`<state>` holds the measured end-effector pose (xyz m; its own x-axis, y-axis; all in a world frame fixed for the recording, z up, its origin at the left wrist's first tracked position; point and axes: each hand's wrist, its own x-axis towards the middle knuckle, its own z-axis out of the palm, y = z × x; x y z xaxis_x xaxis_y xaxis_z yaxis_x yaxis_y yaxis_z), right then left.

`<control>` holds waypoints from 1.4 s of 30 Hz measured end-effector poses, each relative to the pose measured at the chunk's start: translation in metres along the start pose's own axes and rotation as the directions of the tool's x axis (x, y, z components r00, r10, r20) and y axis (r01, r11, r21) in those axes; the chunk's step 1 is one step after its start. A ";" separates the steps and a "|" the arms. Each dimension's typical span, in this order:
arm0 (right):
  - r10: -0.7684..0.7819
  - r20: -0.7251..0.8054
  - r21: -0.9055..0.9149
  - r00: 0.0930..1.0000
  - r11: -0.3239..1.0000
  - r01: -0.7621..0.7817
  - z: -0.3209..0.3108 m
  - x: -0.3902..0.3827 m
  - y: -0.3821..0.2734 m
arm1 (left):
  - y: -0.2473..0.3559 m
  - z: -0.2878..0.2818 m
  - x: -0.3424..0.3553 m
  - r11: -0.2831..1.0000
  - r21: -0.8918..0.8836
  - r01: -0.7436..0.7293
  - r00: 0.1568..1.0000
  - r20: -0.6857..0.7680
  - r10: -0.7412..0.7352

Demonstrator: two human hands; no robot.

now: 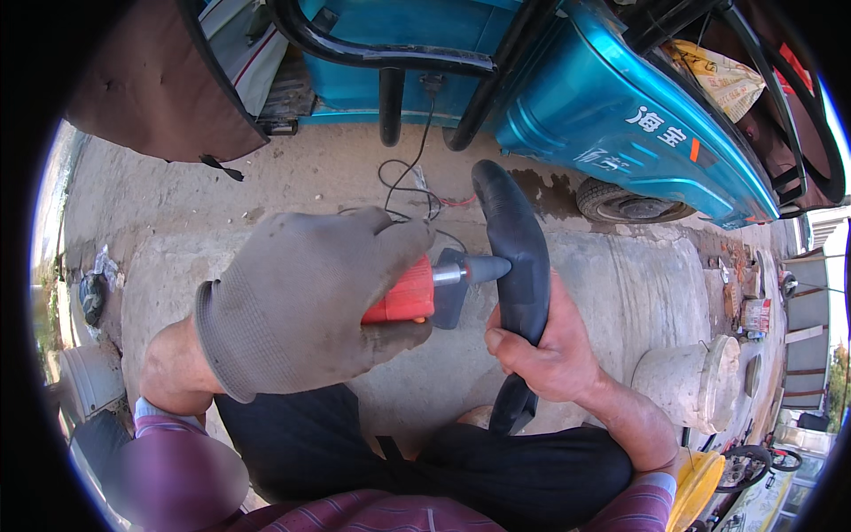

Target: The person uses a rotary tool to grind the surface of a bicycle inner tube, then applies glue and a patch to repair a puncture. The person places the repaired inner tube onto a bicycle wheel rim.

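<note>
My left hand [297,293], in a grey knit glove, is closed round a red power tool [403,300]. A grey cone-shaped bit [487,268] sticks out of its silver collar and points right, its tip at the side of a black rubber inner tube [521,235]. I cannot tell whether the bit is spinning. My bare right hand [563,350] grips the tube's lower half, thumb across the front. The tube stands upright in a slight curve above my lap. Behind the collar is a dark flat piece [450,306], partly hidden by the tool.
A blue cargo vehicle [612,106] with black tubular bars [390,58] stands ahead. A dark cable [417,168] lies looped on the concrete. To the right are a whitish bucket [678,381] and a yellow container [696,488]; a brown cover [160,89] hangs at upper left.
</note>
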<state>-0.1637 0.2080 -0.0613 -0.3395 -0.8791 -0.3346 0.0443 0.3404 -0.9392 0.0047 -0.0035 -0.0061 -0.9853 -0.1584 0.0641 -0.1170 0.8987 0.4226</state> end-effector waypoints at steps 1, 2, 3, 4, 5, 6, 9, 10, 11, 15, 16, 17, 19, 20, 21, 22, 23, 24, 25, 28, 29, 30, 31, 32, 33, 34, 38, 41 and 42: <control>0.000 0.003 -0.020 1.000 1.000 0.000 0.000 0.000 0.000 | 0.000 0.000 0.000 1.000 0.003 -0.001 1.000 0.001 0.001; 0.001 0.007 -0.040 1.000 0.999 -0.001 0.001 0.000 0.000 | 0.000 0.000 0.000 1.000 0.009 -0.001 1.000 0.009 0.000; 0.002 0.011 -0.060 1.000 0.998 -0.001 0.001 0.000 0.000 | 0.000 0.000 0.001 1.000 0.015 0.000 1.000 0.016 0.000; -0.010 0.009 -0.078 1.000 0.997 0.010 0.001 0.000 0.000 | 0.001 0.000 0.001 1.000 0.017 0.000 1.000 0.014 0.000; -0.021 0.007 -0.096 1.000 0.995 0.022 0.001 -0.001 0.000 | 0.001 0.000 0.001 1.000 0.019 -0.001 1.000 0.011 0.000; -0.019 0.007 -0.108 1.000 0.994 0.020 0.001 -0.001 0.000 | 0.002 0.000 0.001 1.000 0.023 0.005 1.000 0.022 -0.005; -0.062 0.002 -0.152 0.998 0.986 0.061 0.003 0.001 0.002 | 0.003 -0.002 0.002 0.999 0.032 0.020 0.998 0.053 -0.021; -0.098 0.012 -0.171 0.995 0.980 0.098 0.003 0.001 0.002 | 0.003 -0.002 0.002 0.999 0.035 0.018 0.998 0.052 -0.020; -0.098 0.016 -0.184 0.995 0.978 0.099 0.002 0.001 0.002 | 0.003 -0.002 0.003 0.999 0.037 0.016 0.999 0.051 -0.018; -0.102 0.019 -0.197 0.995 0.975 0.104 0.003 0.001 0.003 | 0.003 -0.001 0.002 0.999 0.041 0.013 0.998 0.056 -0.015; -0.101 0.022 -0.189 0.995 0.977 0.103 0.003 0.001 0.003 | 0.002 -0.001 0.002 0.999 0.034 0.003 0.999 0.045 -0.005; -0.102 0.026 -0.185 0.994 0.977 0.105 0.004 0.002 0.004 | 0.002 0.000 0.003 1.000 0.027 -0.006 0.999 0.035 0.005; -0.094 0.032 -0.170 0.995 0.981 0.098 0.005 0.002 0.004 | 0.001 0.000 0.003 1.000 0.013 -0.011 0.999 0.036 0.010; -0.085 0.035 -0.159 0.996 0.983 0.090 0.005 0.002 0.005 | 0.001 0.000 0.003 1.000 0.005 -0.006 0.999 0.047 0.006; -0.076 0.038 -0.149 0.996 0.986 0.081 0.005 0.002 0.005 | 0.000 0.000 0.004 1.000 -0.003 -0.001 0.998 0.059 0.001; -0.084 0.046 -0.155 0.995 0.984 0.090 0.004 0.003 0.006 | 0.000 0.001 0.005 1.000 -0.002 -0.014 0.999 0.035 0.014; -0.092 0.054 -0.162 0.994 0.982 0.099 0.003 0.004 0.006 | -0.001 0.001 0.006 1.000 0.000 -0.027 1.000 0.012 0.027; -0.099 0.061 -0.169 0.993 0.980 0.108 0.003 0.005 0.007 | -0.001 0.001 0.006 0.999 0.002 -0.039 0.999 -0.012 0.039; -0.090 0.040 -0.143 0.995 0.985 0.095 0.002 0.004 0.007 | -0.001 0.001 0.006 1.000 -0.021 -0.014 0.999 -0.036 0.013; -0.068 -0.007 -0.081 0.998 0.994 0.067 0.001 0.003 0.008 | -0.001 -0.001 0.004 0.997 -0.056 0.044 0.997 -0.063 -0.048; -0.067 -0.010 -0.072 0.998 0.995 0.066 0.000 0.003 0.008 | -0.001 -0.002 0.003 0.998 -0.043 0.053 0.997 -0.045 -0.055; -0.051 -0.014 -0.057 0.999 0.997 0.050 -0.001 0.003 0.008 | -0.001 -0.002 0.003 0.998 -0.023 0.055 0.998 -0.038 -0.056; -0.080 -0.007 -0.066 0.997 0.995 0.079 -0.001 0.003 0.008 | -0.002 -0.002 0.002 0.999 -0.024 0.039 0.999 -0.024 -0.039; -0.094 -0.002 -0.068 0.996 0.993 0.094 -0.001 0.004 0.008 | -0.002 -0.002 0.002 1.000 -0.016 0.015 1.000 -0.022 -0.015; -0.108 0.003 -0.069 0.994 0.992 0.108 -0.001 0.004 0.008 | -0.003 -0.001 0.003 1.000 -0.009 -0.010 1.000 -0.019 0.010; -0.102 0.003 -0.077 0.995 0.992 0.102 -0.001 0.004 0.008 | -0.003 -0.001 0.002 1.000 -0.012 -0.009 1.000 -0.017 0.008; -0.057 0.013 -0.101 0.998 0.993 0.058 0.000 0.002 0.006 | -0.003 0.001 0.002 1.000 -0.016 -0.021 1.000 -0.015 0.021; -0.064 0.030 -0.093 0.998 0.993 0.066 -0.001 0.001 0.005 | -0.001 0.002 0.003 0.999 -0.012 -0.029 1.000 -0.010 0.029; -0.054 0.036 -0.073 0.998 0.996 0.057 -0.001 0.000 0.005 | 0.000 0.002 0.003 1.000 -0.013 -0.024 1.000 0.002 0.024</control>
<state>-0.1645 0.2096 -0.0657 -0.3076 -0.9077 -0.2855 -0.0435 0.3131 -0.9487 0.0012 -0.0033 -0.0080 -0.9880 -0.1363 0.0723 -0.0921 0.8969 0.4326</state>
